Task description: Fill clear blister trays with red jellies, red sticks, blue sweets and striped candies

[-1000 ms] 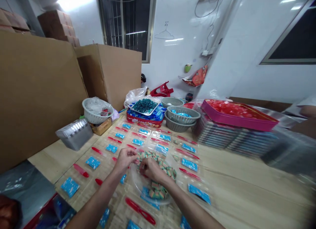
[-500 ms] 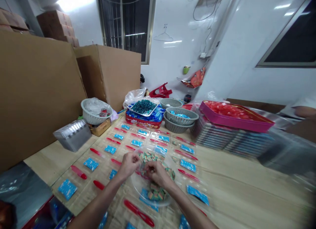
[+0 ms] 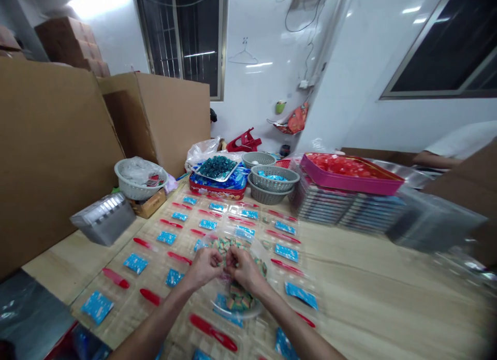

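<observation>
head view | left hand [image 3: 202, 269], right hand [image 3: 244, 271] clenched together | clear plastic dish [image 3: 240, 317] holding striped candies [image 3: 238, 297]

The only view comes from a camera worn on the person's head, facing forward and down along both forearms. The left hand [image 3: 202, 269] and right hand [image 3: 244, 269] sit close below it, near the bottom middle. Its wide, curved frame also takes in the table [image 3: 368, 282], the cardboard boxes [image 3: 50, 158] at left, and the farther wall [image 3: 264, 90] and window [image 3: 178, 44].
</observation>
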Tool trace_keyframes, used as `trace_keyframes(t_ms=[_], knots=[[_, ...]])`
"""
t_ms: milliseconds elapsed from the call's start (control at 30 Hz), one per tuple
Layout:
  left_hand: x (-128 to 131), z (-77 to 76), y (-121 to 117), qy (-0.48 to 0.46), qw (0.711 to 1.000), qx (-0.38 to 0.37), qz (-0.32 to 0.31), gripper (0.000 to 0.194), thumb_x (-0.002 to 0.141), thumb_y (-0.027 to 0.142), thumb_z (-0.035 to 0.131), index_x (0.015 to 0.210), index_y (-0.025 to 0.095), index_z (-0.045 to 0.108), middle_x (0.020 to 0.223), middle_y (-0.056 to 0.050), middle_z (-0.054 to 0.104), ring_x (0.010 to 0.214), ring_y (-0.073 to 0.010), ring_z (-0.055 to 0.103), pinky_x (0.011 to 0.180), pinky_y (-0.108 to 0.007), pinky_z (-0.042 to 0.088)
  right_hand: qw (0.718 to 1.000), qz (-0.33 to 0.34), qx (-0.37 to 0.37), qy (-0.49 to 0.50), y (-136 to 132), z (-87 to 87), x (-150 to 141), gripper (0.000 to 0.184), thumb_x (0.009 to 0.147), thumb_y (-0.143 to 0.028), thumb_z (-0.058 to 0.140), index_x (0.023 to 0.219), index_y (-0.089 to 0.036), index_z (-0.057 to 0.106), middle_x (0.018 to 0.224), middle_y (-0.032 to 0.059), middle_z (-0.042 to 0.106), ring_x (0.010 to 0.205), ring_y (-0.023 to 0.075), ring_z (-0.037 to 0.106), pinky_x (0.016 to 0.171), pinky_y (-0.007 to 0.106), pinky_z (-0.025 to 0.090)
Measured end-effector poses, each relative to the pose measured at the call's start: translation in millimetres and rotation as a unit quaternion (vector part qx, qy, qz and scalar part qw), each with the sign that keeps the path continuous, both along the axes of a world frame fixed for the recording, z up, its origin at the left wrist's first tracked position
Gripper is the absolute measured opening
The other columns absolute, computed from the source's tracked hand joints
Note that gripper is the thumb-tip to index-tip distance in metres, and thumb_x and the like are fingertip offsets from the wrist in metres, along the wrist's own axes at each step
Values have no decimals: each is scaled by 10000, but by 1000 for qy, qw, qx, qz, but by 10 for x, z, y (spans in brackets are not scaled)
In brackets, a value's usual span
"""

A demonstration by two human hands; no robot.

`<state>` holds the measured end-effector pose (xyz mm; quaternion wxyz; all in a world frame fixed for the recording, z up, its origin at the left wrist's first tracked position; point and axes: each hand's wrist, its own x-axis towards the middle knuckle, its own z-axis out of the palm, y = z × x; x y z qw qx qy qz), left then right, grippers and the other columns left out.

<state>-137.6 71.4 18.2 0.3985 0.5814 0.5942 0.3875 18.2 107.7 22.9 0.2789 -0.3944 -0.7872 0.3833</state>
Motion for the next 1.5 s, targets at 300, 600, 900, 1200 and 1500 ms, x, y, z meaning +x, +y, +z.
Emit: trace_keyframes(t_ms=[300, 600, 900, 1200, 1500], knots=[[77, 138, -42, -267, 958, -57, 91, 180, 478, 198, 716, 594, 145, 589, 509, 12, 595, 464, -116, 535, 480, -220, 407, 966, -1, -183, 181, 60, -150, 12, 171, 597, -207, 666, 739, -184, 574, 665, -26, 587, 618, 136, 547, 601, 252, 415], [267, 267, -152, -387, 902, -112, 153, 311, 411, 194, 781, 659, 129, 605, 562, -8, 657, 509, -124, 597, 530, -222, 457, 907, -103, -231, 338, -138, -53, 0, 260, 517, -264, 777, 708, -189, 618, 608, -33, 618, 560, 125, 568, 574, 243, 450], [484, 321, -236, -393, 892, -41, 221, 377, 379, 185, 796, 695, 117, 602, 589, -6, 660, 537, -119, 597, 525, -208, 466, 871, -192, -219, 396, -294, -51, -16, 206, 552, -282, 769, 673, -167, 648, 622, -11, 671, 582, 142, 607, 595, 255, 469], [645, 314, -300, -381, 902, -26, 202, 338, 437, 212, 776, 693, 132, 570, 580, 3, 633, 550, -140, 598, 527, -238, 468, 865, -176, -204, 423, -380, -12, 101, 200, 556, -264, 775, 690, -171, 660, 627, -6, 678, 591, 146, 616, 588, 251, 470], [411, 296, -372, -327, 926, -64, 176, 376, 426, 272, 796, 704, 118, 594, 566, 12, 626, 514, -119, 582, 510, -217, 461, 941, -180, -131, 256, 108, 62, 1101, 197, 566, -241, 720, 708, -149, 619, 631, -6, 651, 588, 127, 592, 591, 238, 464]])
